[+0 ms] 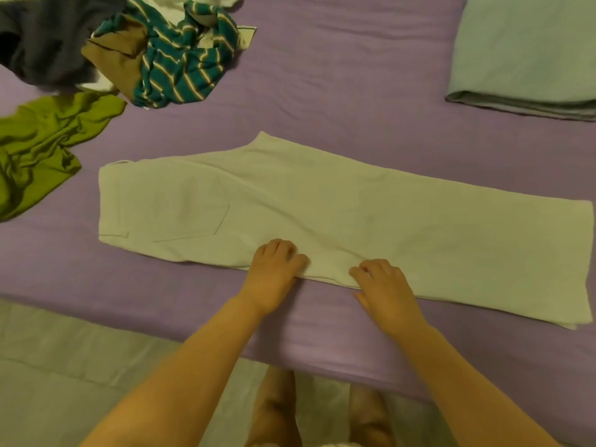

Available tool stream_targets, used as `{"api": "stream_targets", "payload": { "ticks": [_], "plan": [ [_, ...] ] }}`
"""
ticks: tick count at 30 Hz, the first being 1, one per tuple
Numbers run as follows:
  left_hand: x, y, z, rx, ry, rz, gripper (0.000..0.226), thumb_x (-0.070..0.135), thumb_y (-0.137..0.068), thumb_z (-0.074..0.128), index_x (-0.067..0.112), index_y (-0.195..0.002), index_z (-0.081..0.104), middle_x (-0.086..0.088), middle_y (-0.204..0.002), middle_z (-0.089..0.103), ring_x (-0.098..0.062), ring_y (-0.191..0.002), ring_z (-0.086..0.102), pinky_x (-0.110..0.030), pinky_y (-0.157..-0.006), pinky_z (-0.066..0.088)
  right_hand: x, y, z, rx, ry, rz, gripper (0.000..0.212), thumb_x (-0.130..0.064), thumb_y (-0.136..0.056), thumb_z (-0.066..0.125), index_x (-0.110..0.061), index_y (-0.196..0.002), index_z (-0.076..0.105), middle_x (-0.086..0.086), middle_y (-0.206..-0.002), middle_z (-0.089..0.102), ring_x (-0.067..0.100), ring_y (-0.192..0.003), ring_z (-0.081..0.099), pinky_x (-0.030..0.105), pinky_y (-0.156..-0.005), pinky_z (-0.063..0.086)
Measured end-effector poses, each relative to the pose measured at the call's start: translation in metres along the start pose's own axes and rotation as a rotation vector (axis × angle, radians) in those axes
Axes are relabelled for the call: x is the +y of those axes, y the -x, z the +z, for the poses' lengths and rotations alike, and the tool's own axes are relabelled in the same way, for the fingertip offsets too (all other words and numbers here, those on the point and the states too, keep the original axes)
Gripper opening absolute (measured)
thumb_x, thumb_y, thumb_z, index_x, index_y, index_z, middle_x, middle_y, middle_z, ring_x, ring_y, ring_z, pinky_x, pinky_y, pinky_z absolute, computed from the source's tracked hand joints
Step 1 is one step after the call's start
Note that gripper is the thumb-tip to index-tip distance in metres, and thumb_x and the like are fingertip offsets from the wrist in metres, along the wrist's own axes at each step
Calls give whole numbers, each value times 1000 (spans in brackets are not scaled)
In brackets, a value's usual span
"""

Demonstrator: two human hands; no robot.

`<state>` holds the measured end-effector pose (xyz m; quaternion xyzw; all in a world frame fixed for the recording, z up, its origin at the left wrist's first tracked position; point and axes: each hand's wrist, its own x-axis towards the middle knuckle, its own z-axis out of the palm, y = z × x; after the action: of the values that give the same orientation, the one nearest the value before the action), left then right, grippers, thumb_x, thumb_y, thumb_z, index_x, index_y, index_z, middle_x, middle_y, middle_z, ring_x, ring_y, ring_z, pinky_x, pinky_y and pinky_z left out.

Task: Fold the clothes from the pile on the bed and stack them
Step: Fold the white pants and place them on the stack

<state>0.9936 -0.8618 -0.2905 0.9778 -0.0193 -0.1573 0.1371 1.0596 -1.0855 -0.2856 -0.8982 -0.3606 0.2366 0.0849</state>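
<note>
The white trousers (322, 221) lie flat along the near edge of the bed (354, 91), legs laid one on the other, waistband toward the left. Both hands sit at their near hem, seemingly to steady or lift that edge for the next fold: the left hand (274, 272) has fingers curled onto the cloth, the right hand (383, 285) pinches the fabric edge. The unfolded pile (129, 50) waits at the far left corner, a green garment (42, 146) beside it; a folded pale cloth (529, 53) rests at the far right corner.
</note>
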Motion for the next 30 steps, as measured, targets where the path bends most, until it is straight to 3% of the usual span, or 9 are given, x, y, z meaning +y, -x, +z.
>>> {"api": "stream_targets", "payload": {
  "ticks": [3,5,7,10,14,19,23,26,30],
  "plan": [
    [-13,-4,-4,-16,-42,112,42,-5,-50,80,11,-88,74,-10,-80,67,-30,-70,63,-35,-60,53,-4,-14,1,-1,91,-30,40,-6,-47,90,-11,-83,73,6,-80,67,26,-67,63,29,-50,47],
    [-19,-8,-10,-70,-10,154,35,-7,-62,76,5,-95,73,-14,-79,67,-33,-69,64,-36,-56,51,0,-20,0,-55,76,-35,29,-10,-70,80,-11,-98,71,6,-92,68,26,-79,63,31,-59,49],
    [-23,-12,-16,-166,48,58,28,5,-87,60,7,-115,64,-14,-96,66,-34,-87,60,-38,-66,47,7,-22,-1,-140,-15,33,29,-24,-98,49,-20,-124,59,1,-116,61,22,-102,55,31,-79,43],
    [-30,-16,-13,-274,182,-94,30,20,-101,40,18,-126,54,-6,-117,62,-26,-105,54,-34,-84,39,10,-23,-2,-217,-58,85,35,-31,-102,32,-25,-133,48,-2,-124,56,18,-109,49,28,-84,40],
    [-36,-8,-10,-241,-7,-37,32,34,-96,50,23,-125,56,1,-120,58,-24,-110,49,-35,-87,34,-19,-34,-3,-232,95,46,45,-21,-98,37,-21,-142,33,3,-126,50,22,-111,47,31,-82,41],
    [-66,24,-15,20,-199,-33,39,2,-48,81,15,-83,71,-3,-81,66,-25,-72,62,-33,-60,49,-57,-49,8,-172,156,-73,56,-4,-87,56,-14,-140,41,8,-124,55,30,-103,55,36,-78,45],
    [-86,27,-22,-19,27,10,41,-8,-66,68,10,-102,70,-8,-91,68,-29,-82,63,-33,-67,44,-64,-44,13,-143,120,95,48,0,-84,60,-11,-131,54,12,-116,64,34,-95,61,39,-77,48],
    [-102,23,-22,-119,164,-106,30,20,-94,50,27,-123,58,2,-110,64,-20,-106,53,-28,-86,28,-79,-57,12,-163,143,73,45,-12,-96,44,-16,-140,41,7,-121,57,28,-104,54,35,-84,42],
    [-127,34,-30,0,267,-255,33,54,-83,61,34,-108,68,12,-115,62,-15,-123,41,-29,-101,22,-121,-96,12,-165,83,-89,43,-19,-99,34,-24,-143,33,0,-129,50,22,-114,47,32,-87,36]
  ]
}}
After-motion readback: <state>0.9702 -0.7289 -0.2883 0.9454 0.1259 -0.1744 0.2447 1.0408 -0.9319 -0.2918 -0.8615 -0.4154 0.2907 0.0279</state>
